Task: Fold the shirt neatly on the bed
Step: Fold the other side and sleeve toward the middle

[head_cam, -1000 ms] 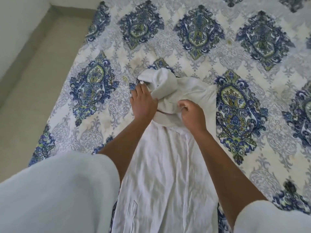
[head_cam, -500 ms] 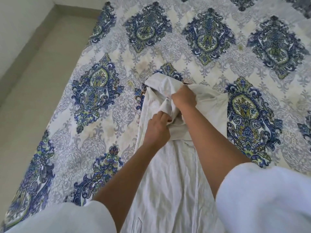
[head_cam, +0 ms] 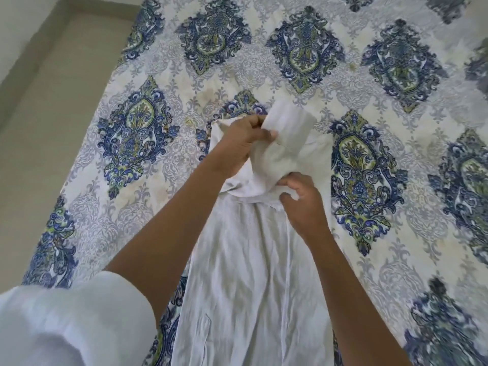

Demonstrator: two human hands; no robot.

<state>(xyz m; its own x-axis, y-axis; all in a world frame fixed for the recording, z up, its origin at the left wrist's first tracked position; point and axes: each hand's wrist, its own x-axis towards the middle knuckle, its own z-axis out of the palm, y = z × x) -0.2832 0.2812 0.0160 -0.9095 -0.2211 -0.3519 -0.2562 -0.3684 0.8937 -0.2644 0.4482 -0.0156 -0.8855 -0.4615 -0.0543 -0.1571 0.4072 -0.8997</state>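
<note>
A white shirt [head_cam: 253, 273] lies lengthwise on the patterned bed cover [head_cam: 137, 133], its body stretching toward me and its far end bunched up. My left hand [head_cam: 237, 143] grips the bunched cloth at the far end, with a flat white flap of the shirt sticking up just right of the fingers. Nearer to me, my right hand [head_cam: 303, 202] pinches a fold of the same bunched part, close to where the body of the shirt begins. The hands cover part of the crumpled cloth.
The bed cover has blue and green medallions on cream and fills most of the view. A beige floor [head_cam: 39, 128] runs along the bed's left edge, with a pale wall [head_cam: 21, 22] beyond. My white sleeves show at the bottom left.
My left hand has moved up to the shirt's far end, and my right hand has dropped back to the nearer fold. A flat flap of cloth now stands out at the far end.
</note>
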